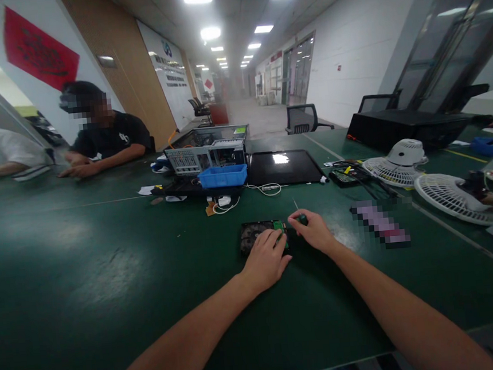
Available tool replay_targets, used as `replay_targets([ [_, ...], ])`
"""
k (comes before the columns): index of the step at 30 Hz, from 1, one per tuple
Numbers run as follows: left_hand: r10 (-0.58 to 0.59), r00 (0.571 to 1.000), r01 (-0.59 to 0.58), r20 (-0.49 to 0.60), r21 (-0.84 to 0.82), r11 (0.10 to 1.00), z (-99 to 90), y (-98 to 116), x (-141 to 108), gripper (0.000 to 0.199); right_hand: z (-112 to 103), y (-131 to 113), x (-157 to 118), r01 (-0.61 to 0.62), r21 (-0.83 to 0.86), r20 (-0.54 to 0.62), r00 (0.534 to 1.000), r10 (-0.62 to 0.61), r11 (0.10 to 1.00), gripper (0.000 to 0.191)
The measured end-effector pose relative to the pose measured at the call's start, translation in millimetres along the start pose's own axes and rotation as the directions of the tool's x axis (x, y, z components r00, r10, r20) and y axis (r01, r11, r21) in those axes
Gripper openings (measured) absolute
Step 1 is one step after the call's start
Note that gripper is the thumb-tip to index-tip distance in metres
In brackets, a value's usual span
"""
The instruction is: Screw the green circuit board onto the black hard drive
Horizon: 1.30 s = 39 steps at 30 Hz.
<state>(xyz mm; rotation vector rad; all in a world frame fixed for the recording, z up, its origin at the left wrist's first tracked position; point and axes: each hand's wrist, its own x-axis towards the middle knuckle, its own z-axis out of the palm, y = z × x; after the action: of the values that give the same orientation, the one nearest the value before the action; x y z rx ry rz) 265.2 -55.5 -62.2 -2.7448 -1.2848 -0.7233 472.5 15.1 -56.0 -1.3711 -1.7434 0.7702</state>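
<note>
A hard drive (251,234) lies on the green tabletop with part of a green circuit board showing at its right end. My left hand (267,258) lies across the drive, its fingers bent over the top and the thumb near the close right corner, gripping it against the table. Just right of the drive, my right hand (313,231) pinches a screwdriver (303,219) by its dark green handle. The screwdriver's thin shaft points up and away from the drive. My left fingers hide much of the drive's right half.
Beyond the drive stand an open computer case (209,148), a blue tray (223,176) and a flat black panel (286,167). White fan parts (393,163) and a blurred pinkish item (381,222) lie to the right. A co-worker (108,134) sits at the far left.
</note>
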Motion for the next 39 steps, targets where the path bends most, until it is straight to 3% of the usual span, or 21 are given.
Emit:
replay_targets([
  [4,0.068,0.998,-0.067,0.006,-0.065,0.996,-5.3,-7,0,0.049,7,-3,3,0.217,-0.233,-0.006,0.975,-0.224,0.948,0.017],
  [7,0.151,0.989,-0.15,-0.001,-0.141,0.979,-11.3,-14,0,0.046,7,-4,5,0.296,-0.334,0.026,0.952,-0.305,0.895,0.015],
  [11,0.212,0.977,-0.208,-0.001,-0.202,0.957,-16.8,-18,0,0.043,3,-7,5,0.302,-0.41,0.106,0.953,-0.283,0.861,0.016],
  [19,0.193,0.98,-0.197,-0.039,-0.209,0.958,-16.5,-17,-1,0.037,-5,-17,0,0.332,-0.535,0.252,0.94,-0.229,0.777,0.018],
  [24,0.188,0.981,-0.192,-0.039,-0.206,0.96,-14.9,-17,-1,0.038,-7,-19,-1,0.355,-0.585,0.287,0.931,-0.224,0.729,0.018],
  [39,0.189,0.981,-0.194,-0.042,-0.218,0.956,-13.6,-16,-1,0.039,-5,-20,-1,0.359,-0.601,0.297,0.93,-0.217,0.714,0.018],
])
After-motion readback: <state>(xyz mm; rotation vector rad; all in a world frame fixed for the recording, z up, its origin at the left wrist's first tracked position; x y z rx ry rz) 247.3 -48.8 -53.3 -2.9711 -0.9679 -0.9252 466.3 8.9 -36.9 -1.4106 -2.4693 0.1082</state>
